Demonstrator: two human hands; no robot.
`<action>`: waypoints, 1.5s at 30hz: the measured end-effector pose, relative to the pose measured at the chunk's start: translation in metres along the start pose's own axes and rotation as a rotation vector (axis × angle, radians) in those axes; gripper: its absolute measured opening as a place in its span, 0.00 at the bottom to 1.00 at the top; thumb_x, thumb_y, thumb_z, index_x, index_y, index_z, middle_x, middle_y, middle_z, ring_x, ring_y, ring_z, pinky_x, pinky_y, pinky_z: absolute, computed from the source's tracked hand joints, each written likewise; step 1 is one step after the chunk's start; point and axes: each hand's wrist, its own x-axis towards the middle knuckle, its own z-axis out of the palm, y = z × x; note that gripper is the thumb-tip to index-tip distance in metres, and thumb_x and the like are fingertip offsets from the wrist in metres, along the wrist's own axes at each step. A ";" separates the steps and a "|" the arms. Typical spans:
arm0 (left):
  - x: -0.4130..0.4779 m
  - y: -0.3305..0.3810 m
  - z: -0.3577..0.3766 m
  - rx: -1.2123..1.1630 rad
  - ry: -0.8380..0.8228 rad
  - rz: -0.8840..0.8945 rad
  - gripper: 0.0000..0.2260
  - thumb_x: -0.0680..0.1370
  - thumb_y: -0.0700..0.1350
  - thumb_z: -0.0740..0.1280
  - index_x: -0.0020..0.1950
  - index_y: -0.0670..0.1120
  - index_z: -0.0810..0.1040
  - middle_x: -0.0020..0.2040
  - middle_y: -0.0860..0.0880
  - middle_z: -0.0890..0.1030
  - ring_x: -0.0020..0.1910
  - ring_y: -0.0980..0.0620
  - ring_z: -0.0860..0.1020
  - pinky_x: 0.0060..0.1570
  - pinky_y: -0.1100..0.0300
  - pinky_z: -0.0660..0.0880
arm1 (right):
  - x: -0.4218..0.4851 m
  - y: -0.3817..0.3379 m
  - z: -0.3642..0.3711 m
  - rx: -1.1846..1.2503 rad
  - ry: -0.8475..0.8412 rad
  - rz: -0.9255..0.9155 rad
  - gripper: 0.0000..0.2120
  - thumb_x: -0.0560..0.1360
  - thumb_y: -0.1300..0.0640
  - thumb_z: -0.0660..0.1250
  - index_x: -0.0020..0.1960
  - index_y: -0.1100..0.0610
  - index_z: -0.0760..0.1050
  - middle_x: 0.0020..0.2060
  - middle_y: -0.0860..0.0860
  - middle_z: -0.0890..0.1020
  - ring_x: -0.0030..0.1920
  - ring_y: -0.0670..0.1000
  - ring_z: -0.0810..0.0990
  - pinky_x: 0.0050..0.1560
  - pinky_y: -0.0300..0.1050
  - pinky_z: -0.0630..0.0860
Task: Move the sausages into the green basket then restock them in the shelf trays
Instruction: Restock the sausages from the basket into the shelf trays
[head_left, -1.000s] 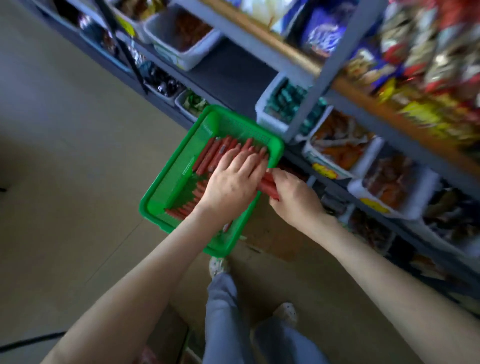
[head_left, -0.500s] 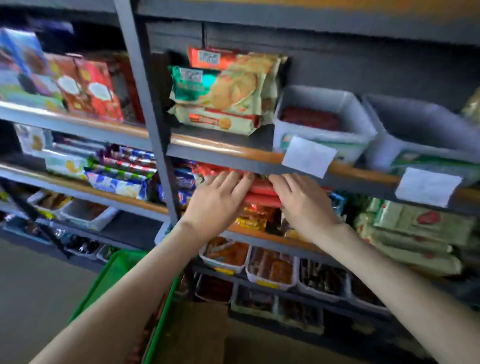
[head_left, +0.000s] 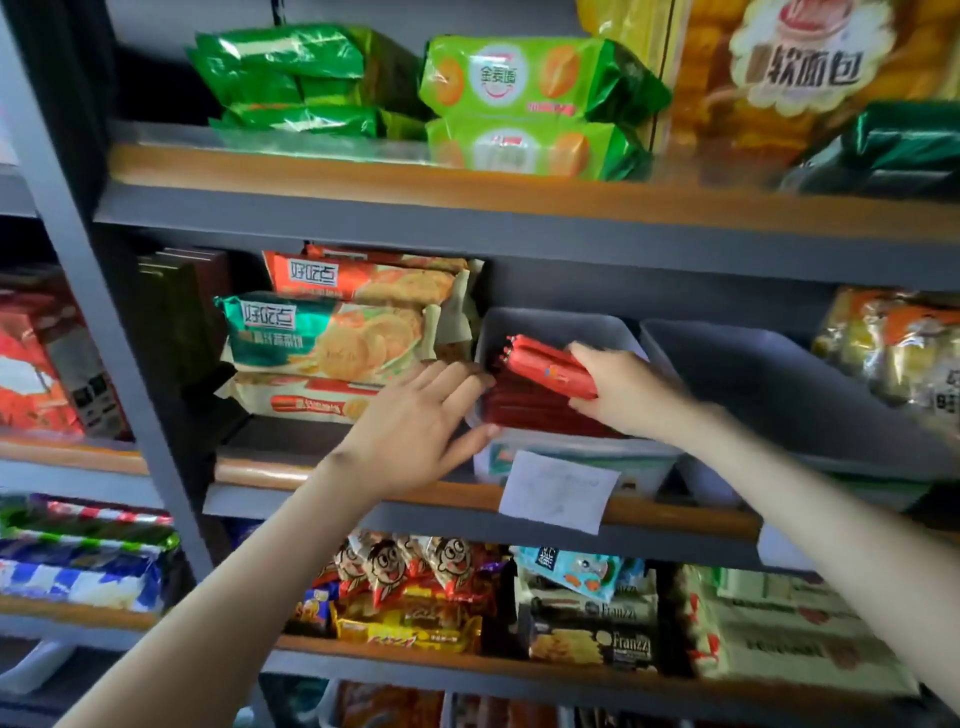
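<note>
A bundle of red sausages (head_left: 545, 366) is held over a grey shelf tray (head_left: 561, 325) on the middle shelf. My right hand (head_left: 628, 389) grips the bundle's near end. More red sausages (head_left: 530, 410) lie in the tray beneath it. My left hand (head_left: 421, 421) has straight fingers, its fingertips touching the tray's left front corner. The green basket is out of view.
A second grey tray (head_left: 779, 384) stands right of the first. Biscuit packs (head_left: 332, 338) are stacked to the left. A paper label (head_left: 558, 491) hangs on the shelf edge. A grey upright post (head_left: 93, 291) runs down the left. Snack packs fill the shelves above and below.
The hands lifted the sausages out of the green basket on the floor and up to the shelf tray. The left hand came off the bundle and now touches the tray corner.
</note>
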 end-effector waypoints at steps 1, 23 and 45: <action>0.004 -0.006 0.006 -0.022 -0.013 0.035 0.16 0.79 0.55 0.58 0.54 0.43 0.72 0.45 0.44 0.77 0.42 0.46 0.73 0.44 0.55 0.65 | 0.011 0.005 0.006 0.006 -0.059 0.009 0.14 0.72 0.58 0.69 0.56 0.58 0.70 0.50 0.57 0.80 0.51 0.58 0.78 0.46 0.49 0.72; 0.004 -0.024 0.057 -0.454 -0.152 -0.056 0.29 0.81 0.61 0.47 0.56 0.40 0.76 0.52 0.44 0.77 0.53 0.48 0.72 0.49 0.62 0.67 | 0.050 0.028 0.054 -0.193 -0.750 0.055 0.45 0.75 0.34 0.57 0.74 0.45 0.27 0.75 0.51 0.34 0.76 0.57 0.37 0.75 0.55 0.43; 0.002 -0.030 0.062 -0.552 -0.113 -0.060 0.29 0.80 0.62 0.50 0.55 0.39 0.77 0.54 0.44 0.78 0.58 0.45 0.74 0.54 0.49 0.73 | 0.068 0.044 0.052 -0.061 -0.616 0.019 0.25 0.83 0.48 0.50 0.77 0.48 0.47 0.77 0.51 0.49 0.76 0.53 0.46 0.75 0.51 0.44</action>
